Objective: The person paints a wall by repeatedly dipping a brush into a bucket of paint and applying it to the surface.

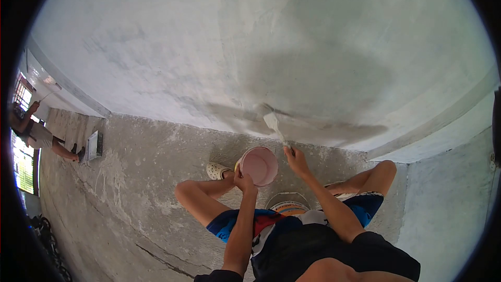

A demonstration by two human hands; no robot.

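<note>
My left hand (243,180) is closed on the side of a small pink bucket (267,163), which is tipped so that I look into its pale pink inside. My right hand (296,161) grips the handle of a paintbrush (272,122). Its whitish head points up and overlaps the lower part of the wall (209,52), close to where wall and floor meet. Patchy white and grey covers the wall, and dark shadows of the brush and arm fall across it.
Between my bent legs stands a larger orange and white bucket (289,208). Rough concrete floor (141,177) spreads to the left. Over there a person (39,133) holds a long pole against another wall, beside a paint tray (94,145). A pillar (443,125) juts out on the right.
</note>
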